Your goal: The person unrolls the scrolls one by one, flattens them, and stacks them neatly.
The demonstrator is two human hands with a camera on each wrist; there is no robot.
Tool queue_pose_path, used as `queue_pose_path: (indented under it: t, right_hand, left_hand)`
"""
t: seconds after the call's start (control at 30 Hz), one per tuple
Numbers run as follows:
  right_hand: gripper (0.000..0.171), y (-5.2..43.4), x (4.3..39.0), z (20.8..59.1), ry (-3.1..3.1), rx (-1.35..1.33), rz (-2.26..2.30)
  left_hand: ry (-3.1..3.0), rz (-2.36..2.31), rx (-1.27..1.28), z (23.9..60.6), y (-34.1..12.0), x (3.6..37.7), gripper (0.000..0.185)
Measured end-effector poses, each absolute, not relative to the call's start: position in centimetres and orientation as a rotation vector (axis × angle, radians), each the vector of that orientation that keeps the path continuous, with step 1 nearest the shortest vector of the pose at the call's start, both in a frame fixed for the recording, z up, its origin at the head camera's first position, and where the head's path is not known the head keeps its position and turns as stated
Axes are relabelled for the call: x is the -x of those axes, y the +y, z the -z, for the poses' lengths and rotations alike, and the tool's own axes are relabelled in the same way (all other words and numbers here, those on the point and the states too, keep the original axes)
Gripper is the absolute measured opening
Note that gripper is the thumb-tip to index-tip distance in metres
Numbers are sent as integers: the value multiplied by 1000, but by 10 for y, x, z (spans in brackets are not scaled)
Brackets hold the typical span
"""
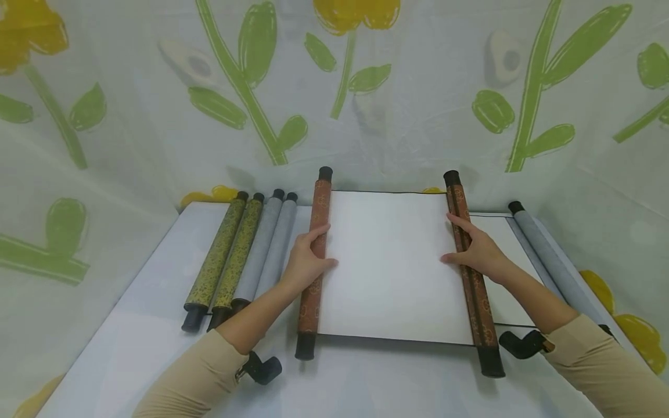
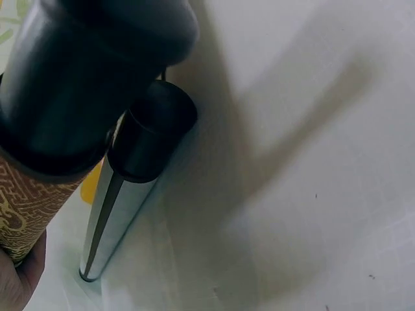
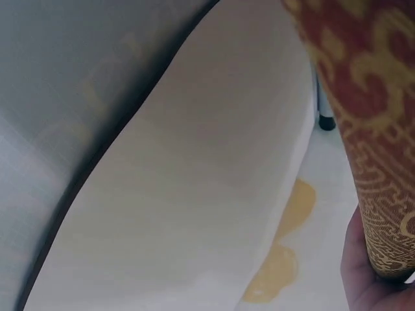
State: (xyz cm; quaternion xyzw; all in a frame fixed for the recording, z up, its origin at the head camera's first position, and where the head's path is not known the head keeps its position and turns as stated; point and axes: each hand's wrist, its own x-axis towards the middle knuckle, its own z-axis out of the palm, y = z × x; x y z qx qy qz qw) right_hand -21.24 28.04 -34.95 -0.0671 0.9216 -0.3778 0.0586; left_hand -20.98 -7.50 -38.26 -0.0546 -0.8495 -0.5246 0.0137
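A person's two bare hands rest on an opened scroll that lies flat in the middle of a white table; the scroll's blank cream paper is spread between two reddish-brown patterned rollers with black end caps. The left hand lies on the left roller about midway along it, fingers curled over the top of the roll and thumb reaching onto the paper; it grips the roller. The right hand lies on the right roller, fingers spread fairly straight across it and pressing down, fingertips on the paper's edge; it is open, not wrapped around the roller. Both arms wear beige sleeves.

To the left of the scroll, four rolled scrolls lie side by side, touching: two green-gold patterned and two grey. To the right, partly under the opened scroll's right roller, lies another unrolled sheet with a grey roller at its far side. A pale cloth with green stems and yellow flowers hangs behind and around the table.

The left wrist view shows the brown roller's black cap very close, a grey scroll's cap beside it; the right wrist view shows cream paper and the patterned roller, blurred.
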Motion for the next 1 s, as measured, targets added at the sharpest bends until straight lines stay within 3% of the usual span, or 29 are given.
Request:
queue_pose_path:
  t: [0.53,0.8,1.0]
  right_hand:
    - [75,289,204,349,2687,333,1191]
    - [98,289,206,350,2766,221,1143]
    - [99,292,207,349,2783,249,1153]
  left_hand:
    - [-2608,1595,204,387,-82,209,66]
    - [-2618,1619,205,390,-83,212,63]
    - [-2638,1606,205,388,-82,212,70]
